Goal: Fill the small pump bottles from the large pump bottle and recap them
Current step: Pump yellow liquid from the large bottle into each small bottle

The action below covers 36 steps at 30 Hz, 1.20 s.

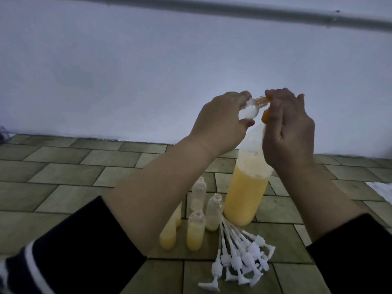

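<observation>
Translucent plastic small bottles (214,212) (frosted), white plastic pumps (239,255), matt tiles (63,172).

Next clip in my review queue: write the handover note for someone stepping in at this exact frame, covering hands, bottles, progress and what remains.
Left hand: grips a small clear bottle, tilted, its open neck toward the large bottle's orange nozzle.
Right hand: over the top of the large pump bottle; its grip is hidden from the camera.
Large bottle stands on the tiled floor, partly full of yellow liquid.
Done: five uncapped small bottles stand beside it, each holding some yellow liquid at differing levels.
Left: fill the held bottle, top up the low ones if needed, then fit the white pump caps piled on the floor in front.
</observation>
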{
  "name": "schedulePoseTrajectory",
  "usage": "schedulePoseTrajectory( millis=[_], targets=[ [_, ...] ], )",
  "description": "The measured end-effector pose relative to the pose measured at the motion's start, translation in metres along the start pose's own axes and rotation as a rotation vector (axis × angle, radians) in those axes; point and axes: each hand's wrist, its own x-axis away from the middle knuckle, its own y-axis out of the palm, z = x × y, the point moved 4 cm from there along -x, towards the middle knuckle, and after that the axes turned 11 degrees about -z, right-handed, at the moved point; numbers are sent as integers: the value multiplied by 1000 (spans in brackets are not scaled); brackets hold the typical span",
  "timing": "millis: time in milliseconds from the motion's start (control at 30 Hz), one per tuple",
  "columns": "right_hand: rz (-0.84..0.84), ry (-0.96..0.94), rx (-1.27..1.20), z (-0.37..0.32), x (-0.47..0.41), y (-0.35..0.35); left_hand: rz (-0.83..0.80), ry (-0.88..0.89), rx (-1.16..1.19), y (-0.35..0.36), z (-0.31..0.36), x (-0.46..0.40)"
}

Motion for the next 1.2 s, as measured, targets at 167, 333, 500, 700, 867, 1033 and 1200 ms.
schedulePoseTrajectory(
  millis=[167,333,500,700,867,1033,1200],
  targets=[
    [-20,17,-25,-8,-4,-9,2,5,-13,-8,2,1],
    [-4,-11,-11,-9,-4,-8,42,22,-20,-10,4,1],
    [-7,10,15,0,3,-1,-18,5,-25,0,4,-1],
    [-26,53,-112,-17,-10,-23,-2,15,-4,-17,4,-1],
    [15,20,-56,-9,1,-7,28,20,4,-5,5,-1],
    [-64,30,5,-7,3,-6,12,23,-13,-3,2,1],
    [-126,2,22,-23,-6,-23,27,42,26,-19,1,-1]
  ],
)
